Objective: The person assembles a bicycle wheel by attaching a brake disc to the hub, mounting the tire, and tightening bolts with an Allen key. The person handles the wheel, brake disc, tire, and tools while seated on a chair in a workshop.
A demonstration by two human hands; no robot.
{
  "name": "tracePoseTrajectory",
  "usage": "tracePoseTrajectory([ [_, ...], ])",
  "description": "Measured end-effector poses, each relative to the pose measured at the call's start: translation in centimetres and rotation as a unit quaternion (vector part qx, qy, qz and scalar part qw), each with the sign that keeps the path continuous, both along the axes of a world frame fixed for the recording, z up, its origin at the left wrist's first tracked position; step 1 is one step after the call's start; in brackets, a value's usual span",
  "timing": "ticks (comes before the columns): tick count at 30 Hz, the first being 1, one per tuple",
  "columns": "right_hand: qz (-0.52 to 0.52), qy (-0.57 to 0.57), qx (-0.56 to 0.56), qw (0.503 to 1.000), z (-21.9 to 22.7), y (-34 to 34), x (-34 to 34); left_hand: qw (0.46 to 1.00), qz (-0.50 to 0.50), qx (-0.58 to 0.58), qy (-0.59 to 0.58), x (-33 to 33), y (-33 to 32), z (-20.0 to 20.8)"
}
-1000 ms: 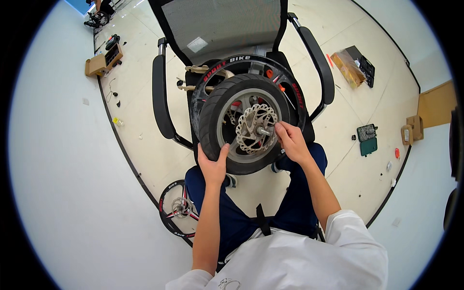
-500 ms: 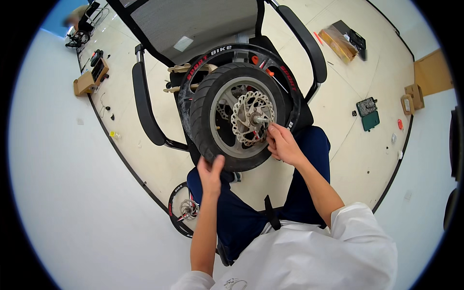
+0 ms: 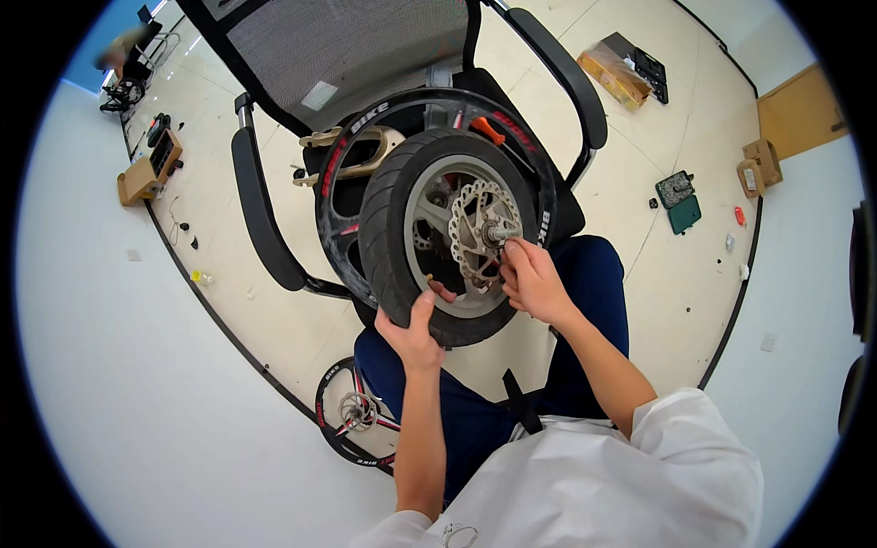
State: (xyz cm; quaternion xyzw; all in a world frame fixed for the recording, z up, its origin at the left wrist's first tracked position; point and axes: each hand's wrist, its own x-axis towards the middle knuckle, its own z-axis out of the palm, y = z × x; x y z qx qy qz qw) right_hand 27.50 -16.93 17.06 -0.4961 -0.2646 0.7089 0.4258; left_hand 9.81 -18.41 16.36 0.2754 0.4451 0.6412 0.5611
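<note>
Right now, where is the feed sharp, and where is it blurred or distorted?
Head view, centre: the left hand, right hand and brake disc look fairly sharp under bright light; head view, upper left: the distant person is blurred; head view, rim: fisheye corners go black and the floor's borders bow.

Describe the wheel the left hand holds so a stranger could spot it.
Find the black chair; across its seat's front is the wheel, held low by the left hand. A fat black tyre on a grey rim sets it apart from the black-rimmed wheel behind it and the wheel on the floor.
</note>
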Motion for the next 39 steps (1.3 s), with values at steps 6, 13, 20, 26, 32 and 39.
tracePoseTrajectory([
  [6,0.002,0.01,0.028,1.0,0.0,2.2,0.9,0.993,0.002,0.11,0.046,-0.2,1.5,0.3],
  [13,-0.024,0.043,-0.004,0.999,-1.1,4.1,1.3,0.992,0.048,0.112,-0.026,2.1,1.1,-3.9],
  [20,-0.034,-0.043,0.001,0.999,-1.0,3.5,0.7,0.993,0.081,0.084,0.014,4.9,-0.7,-7.1],
  [26,-0.03,-0.058,-0.023,0.998,-1.9,2.6,0.9,0.994,0.066,0.091,0.001,4.8,-1.5,-8.7],
  [32,-0.048,-0.072,-0.03,0.996,-2.6,2.5,0.7,0.993,0.058,0.099,-0.002,4.7,-1.5,-9.3],
  [39,-0.039,-0.197,0.044,0.979,-4.4,2.8,0.2,0.99,0.053,0.128,-0.001,4.4,-1.0,-9.3],
])
